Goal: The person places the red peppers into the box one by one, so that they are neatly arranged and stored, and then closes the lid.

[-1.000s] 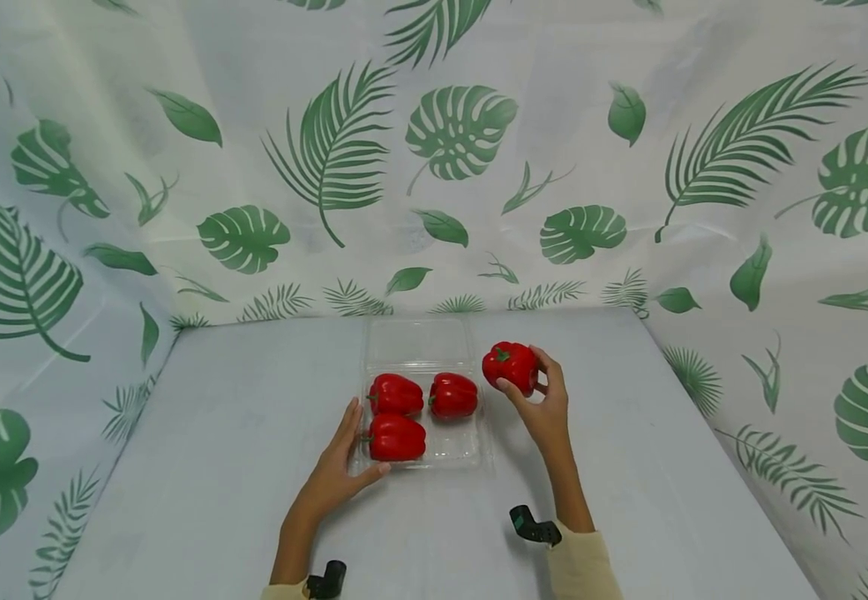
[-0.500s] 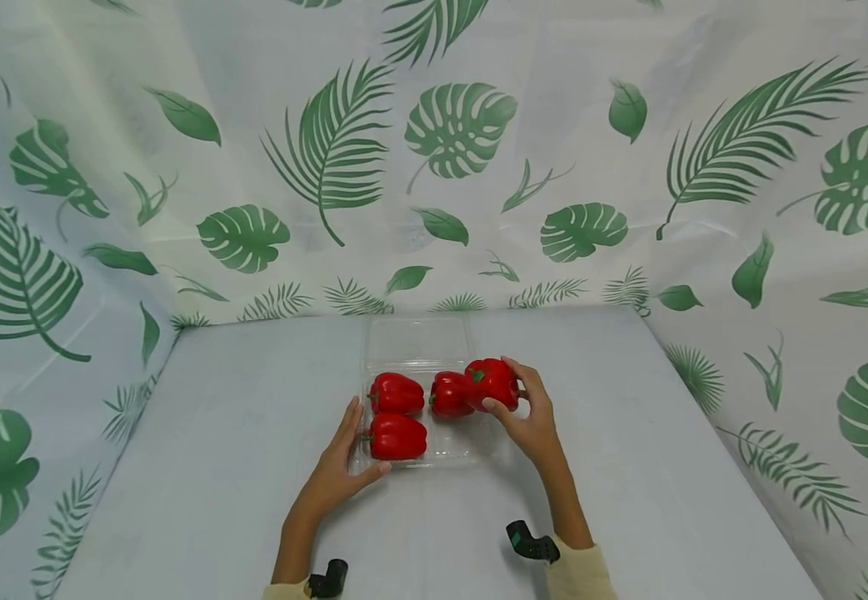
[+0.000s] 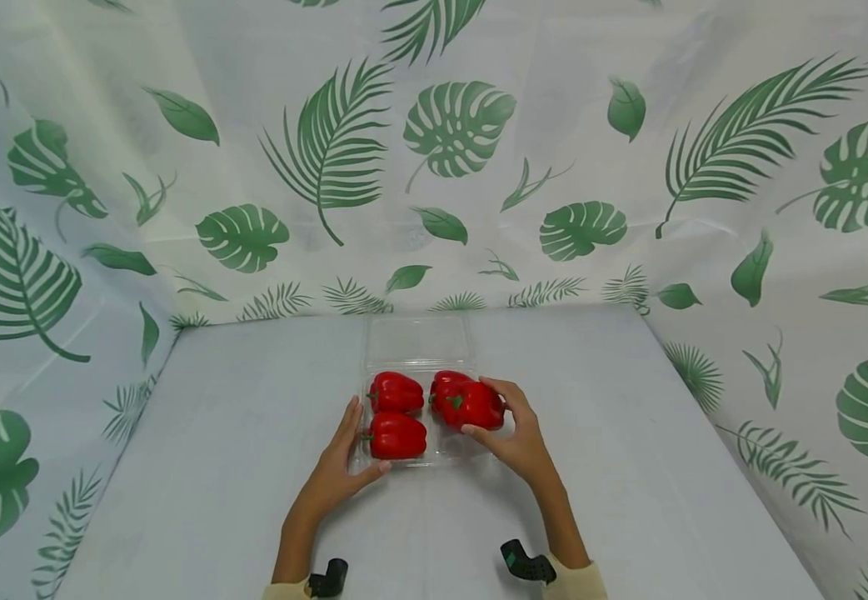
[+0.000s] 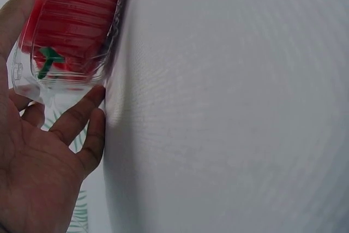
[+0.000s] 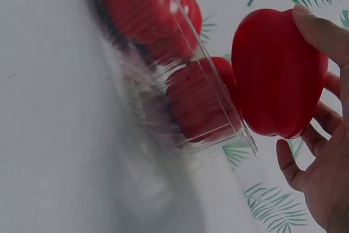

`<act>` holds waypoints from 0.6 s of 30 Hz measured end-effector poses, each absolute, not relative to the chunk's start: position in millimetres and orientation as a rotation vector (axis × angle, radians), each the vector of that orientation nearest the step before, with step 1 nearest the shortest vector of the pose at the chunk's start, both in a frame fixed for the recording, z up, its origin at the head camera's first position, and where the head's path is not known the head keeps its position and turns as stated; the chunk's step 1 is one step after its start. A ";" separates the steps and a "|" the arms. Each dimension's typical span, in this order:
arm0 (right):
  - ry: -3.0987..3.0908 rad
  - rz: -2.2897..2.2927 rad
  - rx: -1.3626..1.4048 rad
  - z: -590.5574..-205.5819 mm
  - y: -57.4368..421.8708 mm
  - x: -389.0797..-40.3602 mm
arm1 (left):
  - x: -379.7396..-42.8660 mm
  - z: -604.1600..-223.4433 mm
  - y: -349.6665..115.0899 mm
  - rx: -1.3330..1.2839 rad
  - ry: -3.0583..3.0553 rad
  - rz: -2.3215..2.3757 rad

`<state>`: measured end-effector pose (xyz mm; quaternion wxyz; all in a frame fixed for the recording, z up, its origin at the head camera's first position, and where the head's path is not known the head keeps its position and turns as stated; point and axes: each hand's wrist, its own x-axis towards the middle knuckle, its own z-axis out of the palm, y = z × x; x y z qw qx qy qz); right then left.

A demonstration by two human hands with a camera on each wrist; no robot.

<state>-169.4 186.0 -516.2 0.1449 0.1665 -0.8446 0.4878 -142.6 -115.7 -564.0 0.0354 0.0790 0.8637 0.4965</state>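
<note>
The held red pepper (image 3: 481,406) is over the right edge of the clear container (image 3: 445,450), its stem toward the left. It looks light, firm and smooth, so perhaps slippery; its rounded sides, clear of the stem, seem the best hold. The right hand (image 3: 518,435) grasps it there, thumb near, fingers far. The left hand (image 3: 335,468), thumb and fingers spread, rests against the container's near left corner on the worktop (image 3: 209,475).

The head view looks forward and down from above; both close wrist views share the container (image 3: 444,447).
</note>
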 end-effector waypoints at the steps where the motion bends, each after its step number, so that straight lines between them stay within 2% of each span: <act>1: -2.434 1.409 0.486 -516.7 185.1 -169.0 | -142.5 -564.1 -115.9 0.246 2.659 1.520; 18: -2.588 1.171 0.580 -524.3 174.7 -166.2 | -142.9 -565.2 -115.7 0.267 2.681 1.534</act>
